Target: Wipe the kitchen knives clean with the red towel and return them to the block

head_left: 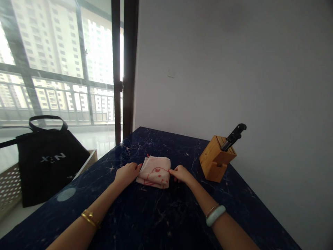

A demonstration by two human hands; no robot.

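A folded pink towel (156,172) with a red line drawing lies on the dark blue marbled table (145,215). My left hand (128,173) is closed at the towel's left edge, with fingers curled and the thumb against the cloth. On the opposite side, my right hand (181,173) pinches the right edge between thumb and forefinger. A small red thing (148,155) shows just behind the towel's far edge; its kind is too small to make out.
A wooden knife block (214,161) with black-handled knives (235,135) stands at the table's right edge, near the wall (221,69). Left of the table, a black apron (49,163) hangs over a pale perforated basket (11,187). Windows (57,62) fill the left side.
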